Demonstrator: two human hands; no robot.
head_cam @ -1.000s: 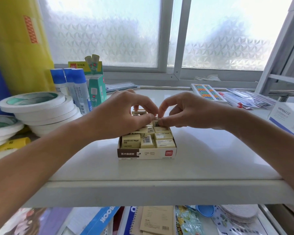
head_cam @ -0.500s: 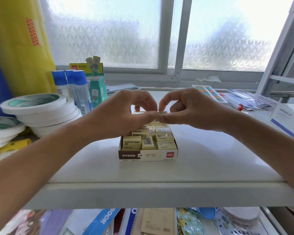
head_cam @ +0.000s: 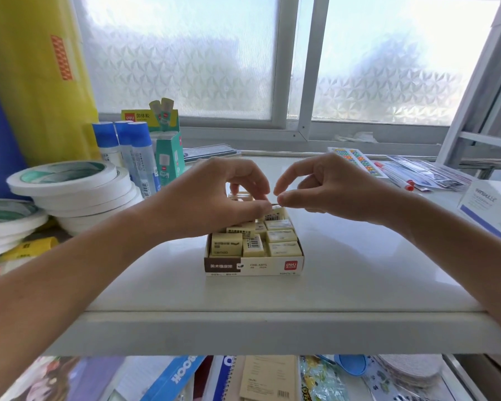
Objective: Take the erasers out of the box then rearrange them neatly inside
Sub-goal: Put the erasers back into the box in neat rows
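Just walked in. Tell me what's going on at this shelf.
A person is working over a small open box of erasers on a white shelf. Both hands hover just above the back of the box, fingertips nearly meeting. The left hand and right hand seem to pinch one eraser between them, though little of it shows. The other erasers sit in the box in uneven rows, so emptying has barely begun.

A stationery shop: shelves stocked with tape rolls (head_cam: 70,180), glue sticks (head_cam: 139,157), notebooks (head_cam: 180,377).
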